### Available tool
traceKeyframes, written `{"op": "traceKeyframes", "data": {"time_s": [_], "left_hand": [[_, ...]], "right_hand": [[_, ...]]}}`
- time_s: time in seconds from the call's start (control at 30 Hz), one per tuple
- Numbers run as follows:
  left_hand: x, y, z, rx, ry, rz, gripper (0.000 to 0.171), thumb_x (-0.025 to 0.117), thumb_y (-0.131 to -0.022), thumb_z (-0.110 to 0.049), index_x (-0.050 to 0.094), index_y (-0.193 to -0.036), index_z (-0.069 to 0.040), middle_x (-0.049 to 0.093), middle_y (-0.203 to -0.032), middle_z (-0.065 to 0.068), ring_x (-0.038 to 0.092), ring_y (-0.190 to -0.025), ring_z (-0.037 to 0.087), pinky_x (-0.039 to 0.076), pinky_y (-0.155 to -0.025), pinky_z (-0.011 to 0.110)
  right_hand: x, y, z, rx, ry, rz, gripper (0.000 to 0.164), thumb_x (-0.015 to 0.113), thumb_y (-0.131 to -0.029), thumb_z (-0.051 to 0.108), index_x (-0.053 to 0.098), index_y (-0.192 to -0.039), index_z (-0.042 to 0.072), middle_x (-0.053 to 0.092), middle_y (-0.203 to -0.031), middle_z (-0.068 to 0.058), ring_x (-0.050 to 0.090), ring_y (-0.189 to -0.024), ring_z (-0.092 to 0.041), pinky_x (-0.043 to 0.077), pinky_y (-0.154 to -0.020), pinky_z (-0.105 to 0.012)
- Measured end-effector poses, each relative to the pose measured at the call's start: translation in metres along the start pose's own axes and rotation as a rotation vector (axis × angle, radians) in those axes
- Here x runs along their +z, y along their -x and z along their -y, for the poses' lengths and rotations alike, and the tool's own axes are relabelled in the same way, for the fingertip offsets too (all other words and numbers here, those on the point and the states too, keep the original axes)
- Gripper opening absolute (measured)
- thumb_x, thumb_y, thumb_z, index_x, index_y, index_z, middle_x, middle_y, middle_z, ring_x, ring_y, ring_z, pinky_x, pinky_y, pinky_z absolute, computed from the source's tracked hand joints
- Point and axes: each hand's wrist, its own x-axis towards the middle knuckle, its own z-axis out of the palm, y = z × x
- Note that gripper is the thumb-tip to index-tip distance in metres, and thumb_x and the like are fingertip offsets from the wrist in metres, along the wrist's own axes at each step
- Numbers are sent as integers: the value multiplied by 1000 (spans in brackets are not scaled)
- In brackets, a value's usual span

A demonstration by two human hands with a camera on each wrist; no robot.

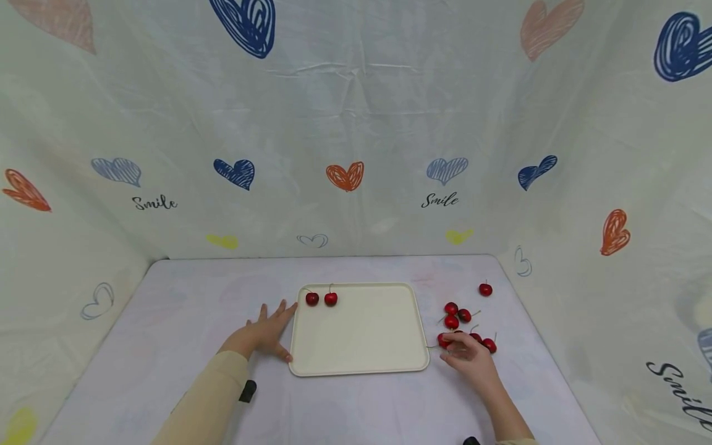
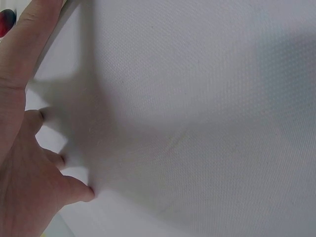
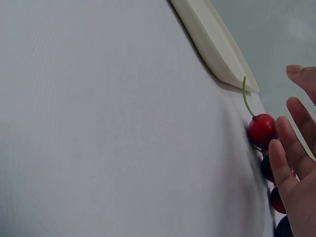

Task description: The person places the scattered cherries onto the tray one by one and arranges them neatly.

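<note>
My left hand is spread against the left edge of a cream tray, its thumb and a fingertip right at the rim. Two red cherries with stems sit in the tray's far left corner. To the right of the tray, my right hand reaches over a group of cherries. Its fingers are parted from the thumb. Right beside the fingertips is the nearest cherry, its green stem pointing up toward the tray's corner in the right wrist view. My right hand partly hides other cherries behind it.
Farther back on the right lie several more cherries, with a single cherry near the table's far right corner. The white-covered table is enclosed by a heart-printed cloth at the back and sides.
</note>
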Motion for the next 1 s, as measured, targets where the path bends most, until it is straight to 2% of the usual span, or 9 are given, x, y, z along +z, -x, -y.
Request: {"op": "traceKeyframes", "data": {"time_s": [0.17, 0.47, 0.63, 1.0], "left_hand": [[0, 1, -1, -9, -2, 4, 124, 91, -61, -40, 17, -156, -9, 6, -159, 27, -4, -136, 62, 8, -95, 83], [-1, 1, -2, -9, 9, 2, 125, 91, -60, -40, 17, -156, -10, 6, -159, 27, -4, -136, 63, 8, -95, 83], [-1, 1, -1, -8, 12, -2, 124, 91, -60, -39, 18, -155, -9, 7, -159, 27, -4, -136, 63, 8, -95, 83], [2, -1, 1, -11, 7, -6, 124, 91, -61, -40, 18, -156, -10, 7, -159, 26, -4, -136, 62, 8, -95, 83]], "right_hand": [[-3, -1, -5, 14, 11, -11, 39, 81, -78, 6, 69, -115, 8, 67, -107, -8, 60, -91, -18, 53, -76, -20], [-7, -7, -12, -35, 3, -39, 39, 81, -76, 1, 69, -113, 4, 64, -106, -11, 59, -85, -13, 54, -71, -21], [-7, -13, -15, -32, 19, -24, 40, 82, -76, 3, 68, -113, 4, 61, -106, -11, 58, -88, -15, 53, -72, -20], [-1, -20, -15, -12, 68, 31, 38, 81, -79, 7, 69, -115, 9, 60, -117, -7, 56, -99, -21, 52, -76, -21]]}}
